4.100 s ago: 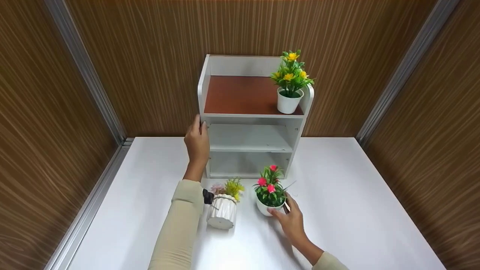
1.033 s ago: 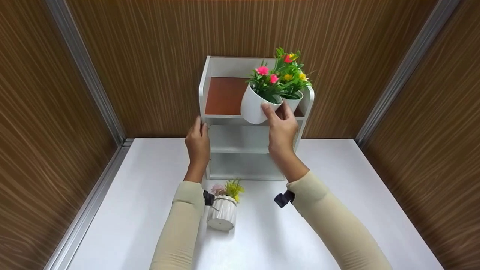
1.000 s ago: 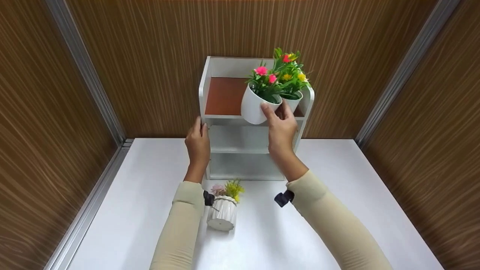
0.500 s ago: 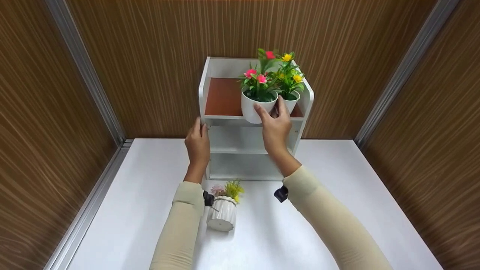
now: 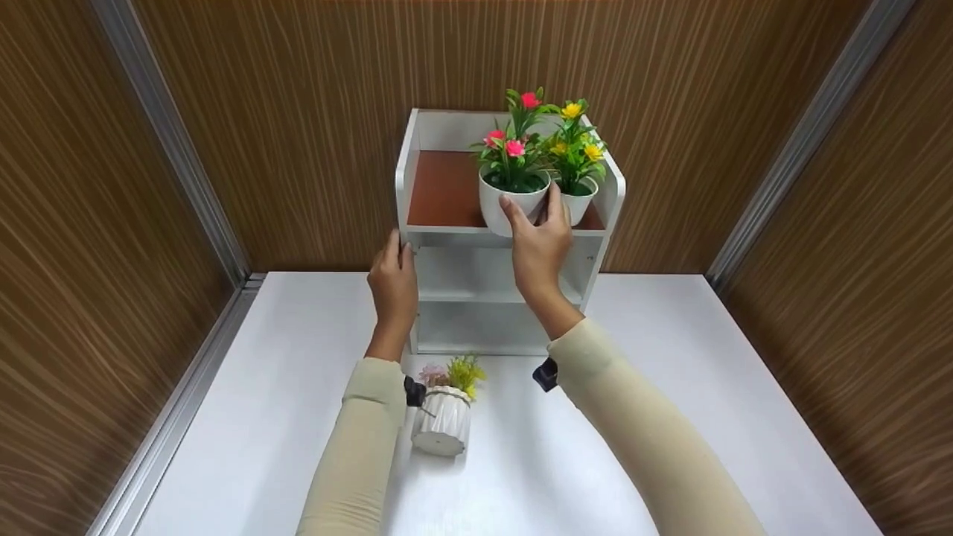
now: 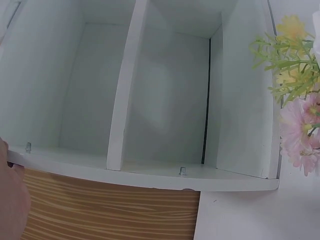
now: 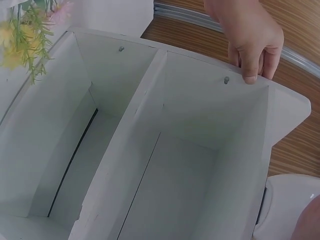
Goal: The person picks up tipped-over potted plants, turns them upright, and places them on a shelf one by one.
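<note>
My right hand (image 5: pixel 542 242) holds a white pot (image 5: pixel 506 212) of pink artificial flowers (image 5: pixel 514 149), thumb in front and fingers round its right side. The pot stands upright, its base overlapping the top board's front edge in the head view. Just right of it, a smaller white pot (image 5: pixel 579 205) with yellow flowers (image 5: pixel 572 112) is on the brown top board (image 5: pixel 447 190) of a white shelf unit (image 5: pixel 402 179). My left hand (image 5: pixel 392 286) grips the unit's left side panel; the right wrist view shows this hand (image 7: pixel 255 42) with thumb and fingers at the panel's edge.
A ribbed white pot (image 5: pixel 443 424) with pink and yellow flowers (image 5: pixel 463 376) lies tipped on the white table (image 5: pixel 298 357), before the unit and beside my left sleeve. Two lower compartments (image 6: pixel 165 100) face forward. Wood-patterned walls (image 5: pixel 298 112) close in the back and sides.
My right hand has lifted the pink-flowered pot from the table to the top board's height. Over the last second the pot shifts slightly left and straightens from a tilt. The left hand stays put.
</note>
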Demonstrator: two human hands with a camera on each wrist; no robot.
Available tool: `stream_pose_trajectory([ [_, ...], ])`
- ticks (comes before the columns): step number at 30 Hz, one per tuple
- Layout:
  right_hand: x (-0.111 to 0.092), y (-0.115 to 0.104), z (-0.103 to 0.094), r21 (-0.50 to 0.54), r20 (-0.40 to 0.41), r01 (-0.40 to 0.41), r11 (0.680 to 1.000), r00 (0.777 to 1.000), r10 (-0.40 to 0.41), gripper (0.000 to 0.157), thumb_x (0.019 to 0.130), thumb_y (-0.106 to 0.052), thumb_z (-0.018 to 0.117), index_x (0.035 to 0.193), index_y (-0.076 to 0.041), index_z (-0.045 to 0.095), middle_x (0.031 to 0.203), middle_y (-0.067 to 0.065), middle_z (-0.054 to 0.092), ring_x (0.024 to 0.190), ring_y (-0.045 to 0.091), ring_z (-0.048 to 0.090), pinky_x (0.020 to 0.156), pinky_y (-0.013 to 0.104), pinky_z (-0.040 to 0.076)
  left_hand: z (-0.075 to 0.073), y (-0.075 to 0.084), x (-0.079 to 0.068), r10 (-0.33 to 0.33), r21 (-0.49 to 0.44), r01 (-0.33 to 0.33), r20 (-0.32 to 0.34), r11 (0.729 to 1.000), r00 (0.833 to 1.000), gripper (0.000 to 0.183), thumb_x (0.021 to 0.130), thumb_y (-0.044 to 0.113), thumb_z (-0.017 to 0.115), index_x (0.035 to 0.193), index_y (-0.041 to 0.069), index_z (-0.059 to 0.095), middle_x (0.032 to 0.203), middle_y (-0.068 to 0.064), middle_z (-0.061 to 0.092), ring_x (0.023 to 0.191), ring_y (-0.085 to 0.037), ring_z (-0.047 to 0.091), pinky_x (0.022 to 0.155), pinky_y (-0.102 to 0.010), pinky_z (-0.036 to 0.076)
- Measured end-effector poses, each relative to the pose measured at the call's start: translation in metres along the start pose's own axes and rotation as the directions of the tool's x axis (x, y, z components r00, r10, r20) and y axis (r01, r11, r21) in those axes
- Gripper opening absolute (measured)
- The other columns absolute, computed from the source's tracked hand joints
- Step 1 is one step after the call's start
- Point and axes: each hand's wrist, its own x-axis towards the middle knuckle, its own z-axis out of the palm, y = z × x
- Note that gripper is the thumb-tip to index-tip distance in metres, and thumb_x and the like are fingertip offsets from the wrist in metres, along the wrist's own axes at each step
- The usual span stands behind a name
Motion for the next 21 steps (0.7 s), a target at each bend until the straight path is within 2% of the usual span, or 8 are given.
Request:
stream_pose_trajectory([
  [7, 0.001, 0.004, 0.005, -0.068, -0.033, 0.043, 0.997, 0.998, -0.045, 0.086, 0.087, -0.037, 0.08, 0.153, -0.001, 0.038, 0.154, 0.013, 0.044, 0.146, 0.018, 0.041, 0.116, 0.024, 0.036, -0.001, -0.001, -0.001, -0.003, 0.008, 0.003, -0.001, 1.0, 1.0, 0.038, 0.105, 0.014, 0.055, 0.14, -0.001, 0.057, 0.113, -0.018, 0.07, 0.103, -0.028, 0.068, 0.088, -0.036, 0.059],
  [12, 0.002, 0.004, 0.008, -0.105, -0.048, 0.034, 0.994, 0.998, -0.039, 0.086, 0.087, -0.039, 0.08, 0.153, -0.002, 0.04, 0.154, 0.012, 0.045, 0.145, 0.018, 0.041, 0.118, 0.025, 0.034, 0.0, -0.003, -0.001, -0.004, 0.01, 0.004, -0.006, 1.0, 1.0, 0.038, 0.105, 0.013, 0.056, 0.139, -0.003, 0.057, 0.115, -0.019, 0.07, 0.104, -0.029, 0.069, 0.089, -0.036, 0.059],
  [21, 0.006, 0.005, 0.015, -0.202, -0.098, 0.072, 0.977, 0.991, -0.093, 0.078, 0.089, -0.034, 0.079, 0.15, 0.0, 0.044, 0.149, 0.014, 0.05, 0.142, 0.022, 0.044, 0.12, 0.031, 0.034, -0.001, -0.004, 0.001, -0.014, 0.012, 0.014, 0.001, 1.0, 1.0, 0.04, 0.105, 0.014, 0.055, 0.141, -0.002, 0.056, 0.119, -0.019, 0.07, 0.107, -0.03, 0.068, 0.091, -0.038, 0.058],
])
